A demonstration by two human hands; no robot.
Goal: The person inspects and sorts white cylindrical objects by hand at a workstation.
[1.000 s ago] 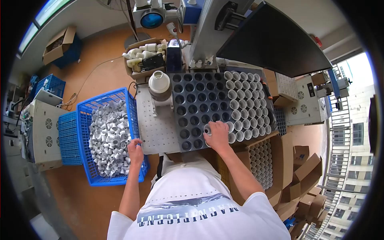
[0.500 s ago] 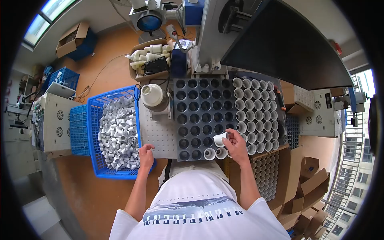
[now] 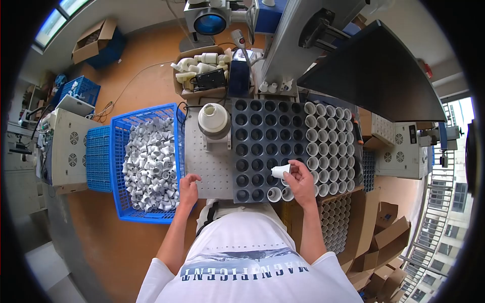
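Observation:
A white plastic cup (image 3: 281, 171), narrower at one end, lies tilted on its side between the thumb and fingers of my right hand (image 3: 301, 185). It is above the lower part of the black tray (image 3: 237, 174) with round holes. White cups stand mouth up in the tray's right-hand columns, and two cups (image 3: 274, 194) sit in its bottom row below the held one. My left hand (image 3: 189, 189) is at the lower left edge of the perforated metal plate (image 3: 214, 174), its fingers loosely bent and apart, with nothing visible in them.
Left of the plate is a blue basket (image 3: 117, 177) heaped with small white cups. A fixture with a white round top (image 3: 213, 118) stands on the plate. A black monitor (image 3: 374, 76) overhangs the back right. Cardboard boxes (image 3: 386, 242) lie at lower right.
The camera view has shifted, so the tray and plate appear farther right. Relative to the tray, the held cup has moved a little left and tipped further over. My left hand has risen slightly.

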